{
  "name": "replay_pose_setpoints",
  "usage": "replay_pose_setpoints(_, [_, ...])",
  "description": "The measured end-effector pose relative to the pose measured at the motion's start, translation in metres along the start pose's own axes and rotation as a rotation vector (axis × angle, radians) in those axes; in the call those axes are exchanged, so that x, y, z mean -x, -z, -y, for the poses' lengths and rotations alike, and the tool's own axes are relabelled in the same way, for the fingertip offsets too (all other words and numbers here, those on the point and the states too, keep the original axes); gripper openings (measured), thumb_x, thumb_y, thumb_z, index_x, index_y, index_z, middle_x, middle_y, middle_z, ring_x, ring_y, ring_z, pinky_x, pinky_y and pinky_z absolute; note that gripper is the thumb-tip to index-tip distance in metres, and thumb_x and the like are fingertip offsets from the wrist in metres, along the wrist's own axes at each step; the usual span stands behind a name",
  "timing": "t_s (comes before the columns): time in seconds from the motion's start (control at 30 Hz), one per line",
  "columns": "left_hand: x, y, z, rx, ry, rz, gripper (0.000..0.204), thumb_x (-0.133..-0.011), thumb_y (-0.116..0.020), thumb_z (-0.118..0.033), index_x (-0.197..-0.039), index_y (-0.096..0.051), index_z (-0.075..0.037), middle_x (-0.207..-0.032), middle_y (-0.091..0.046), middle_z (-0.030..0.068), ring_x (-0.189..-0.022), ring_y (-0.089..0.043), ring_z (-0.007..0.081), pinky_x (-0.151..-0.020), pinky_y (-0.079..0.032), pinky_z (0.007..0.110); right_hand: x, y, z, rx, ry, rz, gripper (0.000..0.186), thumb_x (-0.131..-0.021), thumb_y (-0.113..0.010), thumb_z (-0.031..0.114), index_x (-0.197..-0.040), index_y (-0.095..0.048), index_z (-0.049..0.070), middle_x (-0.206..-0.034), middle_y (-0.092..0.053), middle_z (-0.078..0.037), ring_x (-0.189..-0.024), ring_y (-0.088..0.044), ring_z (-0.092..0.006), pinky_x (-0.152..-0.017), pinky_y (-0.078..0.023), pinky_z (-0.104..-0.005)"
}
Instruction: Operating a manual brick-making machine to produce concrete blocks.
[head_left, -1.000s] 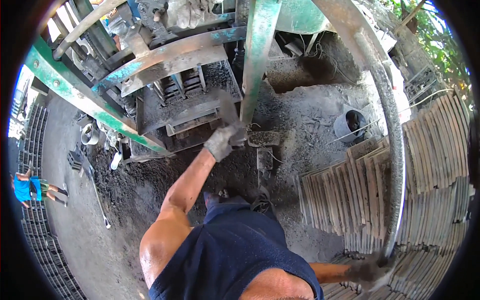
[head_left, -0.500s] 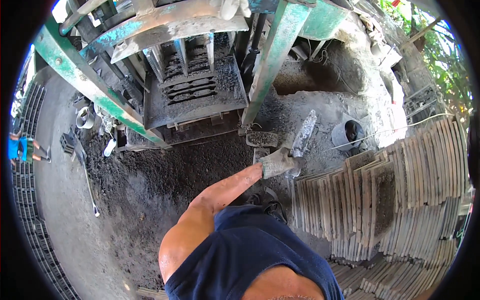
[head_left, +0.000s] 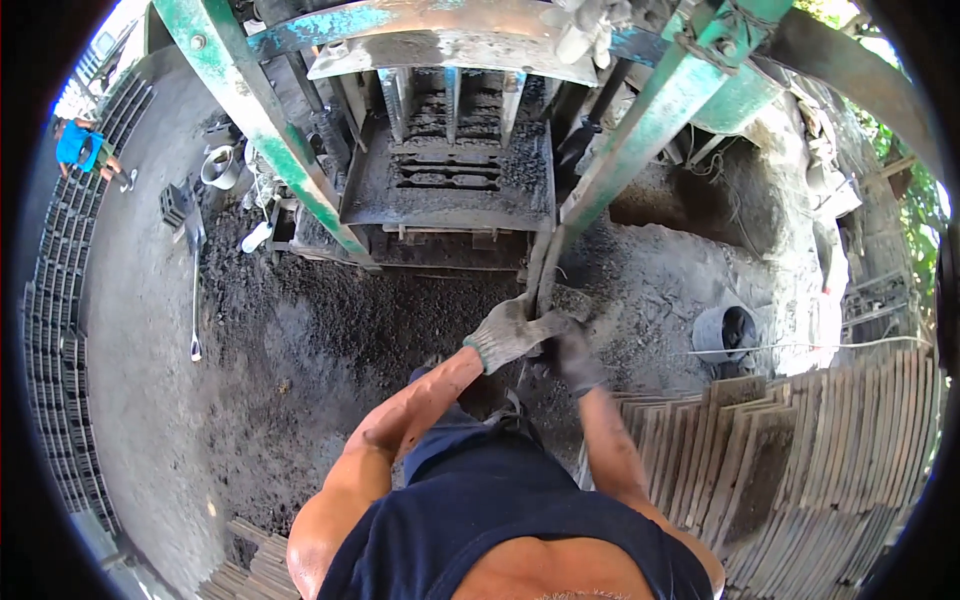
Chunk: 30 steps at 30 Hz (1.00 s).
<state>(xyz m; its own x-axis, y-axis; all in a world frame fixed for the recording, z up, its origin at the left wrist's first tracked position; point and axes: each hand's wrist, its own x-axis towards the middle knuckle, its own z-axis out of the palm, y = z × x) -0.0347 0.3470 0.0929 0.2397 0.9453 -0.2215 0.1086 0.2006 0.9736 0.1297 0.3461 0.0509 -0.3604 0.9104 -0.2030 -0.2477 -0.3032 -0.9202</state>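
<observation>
My left hand (head_left: 503,332), in a grey knit glove, is closed around a narrow dusty board (head_left: 541,268). The board now shows nearly edge-on and points up toward the green leg (head_left: 630,140) of a press. My right hand (head_left: 578,362), in a darker glove, is beside the left one at the board's near end. Motion smears its fingers, and I cannot make out whether they grip the board. In front of both hands is the press's metal bed (head_left: 450,210), covered in dark grit, with slots across it.
Thin boards (head_left: 690,450) stand stacked at the right, near a grey bucket (head_left: 724,333). Dark loose grit (head_left: 330,330) covers the ground before the press. At left lie a shovel (head_left: 196,290) and a block (head_left: 174,204). A person in blue (head_left: 78,145) bends by block rows (head_left: 50,330).
My right hand has come into view and met the left. The board has swung left from its slant and turned edge-on. The whole view has shifted, with the press now farther right.
</observation>
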Motion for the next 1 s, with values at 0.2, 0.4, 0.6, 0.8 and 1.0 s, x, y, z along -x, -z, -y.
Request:
replay_pose_setpoints(0.2, [0.0, 0.082, 0.026, 0.16, 0.099, -0.094, 0.044, -0.09, -0.068, -0.023, -0.124, -0.057, 0.002, -0.098, -0.067, 0.0056, -0.09, -0.058, 0.0097, -0.077, -0.049, 0.028, -0.074, -0.029, -0.052, -0.099, -0.214, -0.391, 0.041, -0.09, -0.066, 0.023, -0.123, -0.058, 0.0, -0.115, -0.065, -0.01, -0.104, -0.06, -0.0203, -0.09, -0.048, -0.0321])
replay_pose_setpoints(0.4, [-0.049, 0.155, 0.021, -0.395, -0.049, -0.5, 0.092, -0.083, -0.068, -0.034, -0.149, -0.019, 0.006, -0.099, -0.068, 0.0265, -0.094, -0.068, 0.0374, -0.079, -0.054, 0.038, -0.137, -0.095, 0.036, 0.797, 0.121, -0.324, 0.022, -0.09, -0.061, 0.011, -0.11, -0.06, 0.001, -0.098, -0.065, -0.013, -0.088, -0.063, -0.0271, -0.076, -0.052, -0.0372])
replay_pose_setpoints(0.6, [-0.137, 0.239, -0.013, -0.731, 0.086, -0.475, 0.071, -0.082, -0.057, -0.017, -0.143, -0.029, 0.005, -0.084, -0.067, 0.0273, -0.075, -0.067, 0.042, -0.067, -0.054, 0.048, -0.27, -0.122, 0.018, 1.587, 0.352, -0.32, 0.017, -0.091, -0.054, 0.009, -0.098, -0.06, -0.005, -0.088, -0.062, -0.025, -0.087, -0.064, -0.0387, -0.072, -0.055, -0.0421])
replay_pose_setpoints(0.8, [-0.287, 0.264, -0.033, -0.61, 0.088, -0.605, 0.05, -0.083, -0.056, -0.021, -0.126, -0.048, 0.003, -0.093, -0.066, 0.0312, -0.094, -0.065, 0.0447, -0.083, -0.051, 0.052, -0.411, -0.088, 0.062, 1.624, 0.03, -0.477, 0.027, -0.088, -0.053, 0.014, -0.103, -0.065, -0.005, -0.103, -0.064, -0.029, -0.102, -0.066, -0.0346, -0.085, -0.055, -0.0393])
replay_pose_setpoints(1.0, [-0.327, 0.289, 0.025, -0.582, -0.138, -0.452, 0.042, -0.083, -0.056, -0.018, -0.122, -0.06, -0.003, -0.111, -0.065, 0.0252, -0.101, -0.064, 0.0407, -0.09, -0.051, 0.046, -0.423, -0.056, 0.045, 1.844, 0.6, -0.223, 0.027, -0.091, -0.049, 0.018, -0.1, -0.07, 0.002, -0.112, -0.064, -0.024, -0.107, -0.062, -0.0289, -0.087, -0.05, -0.0414])
